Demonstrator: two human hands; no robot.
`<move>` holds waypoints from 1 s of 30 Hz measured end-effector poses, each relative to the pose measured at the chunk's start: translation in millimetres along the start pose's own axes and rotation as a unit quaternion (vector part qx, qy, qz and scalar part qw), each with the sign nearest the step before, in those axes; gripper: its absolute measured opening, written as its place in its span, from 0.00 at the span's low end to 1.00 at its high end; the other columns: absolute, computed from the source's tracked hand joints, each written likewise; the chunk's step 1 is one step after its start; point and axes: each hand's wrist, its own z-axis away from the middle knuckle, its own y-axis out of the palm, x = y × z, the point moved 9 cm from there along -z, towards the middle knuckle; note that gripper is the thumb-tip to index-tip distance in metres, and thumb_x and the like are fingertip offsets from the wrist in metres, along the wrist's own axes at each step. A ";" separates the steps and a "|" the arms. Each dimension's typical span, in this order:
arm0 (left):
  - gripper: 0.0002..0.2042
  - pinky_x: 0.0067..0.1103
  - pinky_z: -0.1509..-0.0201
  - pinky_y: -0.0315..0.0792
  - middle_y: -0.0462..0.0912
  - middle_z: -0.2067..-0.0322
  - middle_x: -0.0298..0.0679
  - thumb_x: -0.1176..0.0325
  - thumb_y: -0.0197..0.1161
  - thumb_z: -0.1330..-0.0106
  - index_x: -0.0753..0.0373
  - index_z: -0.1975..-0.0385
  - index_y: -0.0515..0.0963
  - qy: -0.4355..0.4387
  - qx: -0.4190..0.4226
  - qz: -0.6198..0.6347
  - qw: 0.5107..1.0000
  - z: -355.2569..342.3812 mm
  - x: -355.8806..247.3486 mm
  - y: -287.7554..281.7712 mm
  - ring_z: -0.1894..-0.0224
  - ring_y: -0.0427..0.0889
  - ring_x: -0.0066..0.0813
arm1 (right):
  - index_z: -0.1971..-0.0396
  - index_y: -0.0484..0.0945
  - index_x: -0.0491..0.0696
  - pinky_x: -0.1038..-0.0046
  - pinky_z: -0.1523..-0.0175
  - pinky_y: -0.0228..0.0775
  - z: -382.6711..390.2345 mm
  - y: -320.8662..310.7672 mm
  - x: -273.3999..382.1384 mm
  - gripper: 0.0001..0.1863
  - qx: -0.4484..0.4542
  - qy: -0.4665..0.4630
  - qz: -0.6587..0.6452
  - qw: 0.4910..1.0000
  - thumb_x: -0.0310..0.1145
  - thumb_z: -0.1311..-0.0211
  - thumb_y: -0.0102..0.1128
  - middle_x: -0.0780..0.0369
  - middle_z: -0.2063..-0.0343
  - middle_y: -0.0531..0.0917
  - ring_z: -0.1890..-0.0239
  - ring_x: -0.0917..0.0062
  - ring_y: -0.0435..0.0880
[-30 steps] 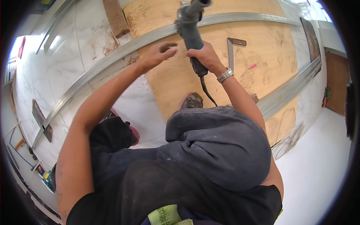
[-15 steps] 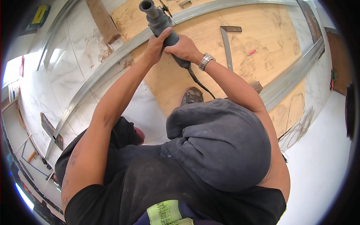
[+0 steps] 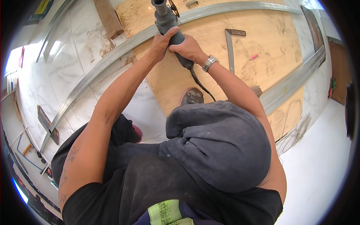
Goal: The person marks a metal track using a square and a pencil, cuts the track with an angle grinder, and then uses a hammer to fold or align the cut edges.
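A dark grey angle grinder (image 3: 165, 25) is held in both of my hands at the top of the view, reaching over a long metal channel (image 3: 112, 55). My left hand (image 3: 162, 44) wraps round the grinder's body. Behind it, my right hand (image 3: 188, 48) grips the rear of the casing, with a metal watch (image 3: 210, 63) on that wrist. The thin disc (image 3: 174, 8) shows edge-on at the tool's right side. Whether it touches the metal or spins I cannot tell. A black cord (image 3: 198, 82) runs from the grinder's back end towards my knee.
My shoe (image 3: 192, 97) stands on a plywood sheet (image 3: 210, 41). On that sheet lie a try square (image 3: 230, 48) and a pink marker (image 3: 254, 57). More metal channel (image 3: 288, 82) crosses at right. A wooden plank (image 3: 108, 18) lies at upper left, a coiled wire (image 3: 294, 131) at lower right.
The grinder and both hands have shifted a little to the right over the channel. My view has also moved slightly. Both hands keep their hold.
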 end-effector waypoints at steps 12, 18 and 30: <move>0.28 0.24 0.49 0.77 0.82 0.55 0.35 0.51 0.74 0.38 0.63 0.46 0.76 0.021 0.008 -0.019 1.000 0.0 -0.6 0.9 0.55 0.81 0.23 | 0.69 0.84 0.43 0.70 0.60 0.79 -3.6 1.3 -3.6 0.22 0.001 -0.006 -0.013 1.000 0.47 0.57 0.72 0.58 0.72 0.88 0.68 0.70 0.87; 0.26 0.25 0.50 0.77 0.82 0.55 0.36 0.51 0.74 0.37 0.64 0.47 0.77 0.006 -0.001 -0.023 1.000 -0.7 -0.4 1.2 0.56 0.82 0.24 | 0.71 0.84 0.43 0.71 0.61 0.78 -6.8 3.1 -5.5 0.20 0.011 0.003 -0.028 1.000 0.45 0.56 0.72 0.59 0.73 0.88 0.69 0.72 0.87; 0.25 0.24 0.52 0.77 0.83 0.56 0.36 0.51 0.73 0.37 0.63 0.49 0.78 0.014 -0.014 -0.020 1.000 1.6 -5.6 5.9 0.57 0.82 0.24 | 0.73 0.82 0.42 0.73 0.66 0.75 -2.6 4.1 1.9 0.17 0.040 0.025 -0.056 0.997 0.41 0.55 0.72 0.63 0.76 0.85 0.74 0.77 0.82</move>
